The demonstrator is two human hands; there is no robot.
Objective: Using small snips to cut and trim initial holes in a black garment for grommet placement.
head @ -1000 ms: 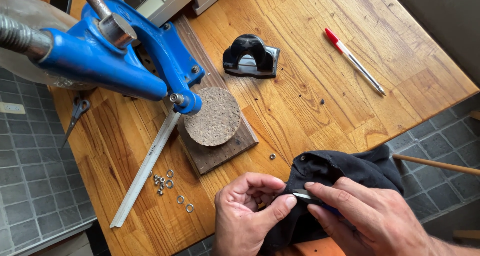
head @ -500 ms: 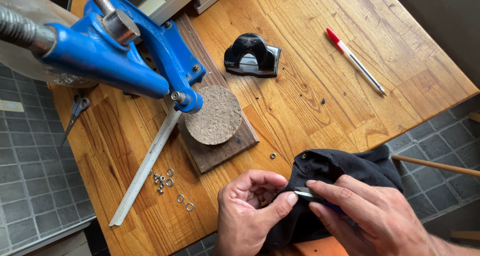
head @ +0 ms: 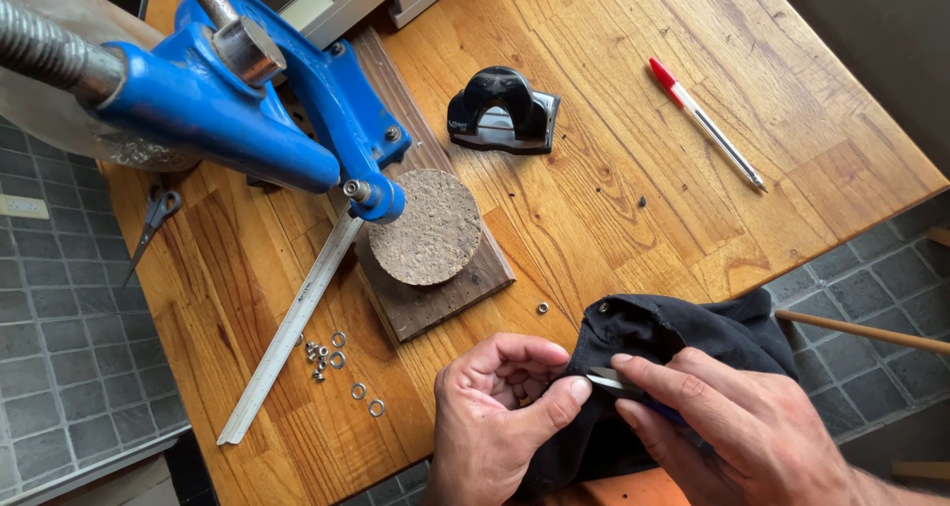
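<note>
- Two hands low in frame: left hand [head: 500, 422] pinching black fabric [head: 683, 343] edge, right hand [head: 737, 427] gripping a small blade [head: 606, 378] against it.
- Upper left: blue press [head: 247, 110], cork disc [head: 426, 226], loose eyelets [head: 336, 360].

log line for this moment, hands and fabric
left hand: pinches black fabric edge | right hand: holds small blade tool on fabric | blue press: untouched

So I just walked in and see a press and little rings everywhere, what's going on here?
A person works at the near edge of a wooden table. The left hand pinches the edge of a black fabric piece, while the right hand presses a small metal-tipped tool against it. The blue hand press, cork disc and loose metal eyelets sit untouched.
</note>
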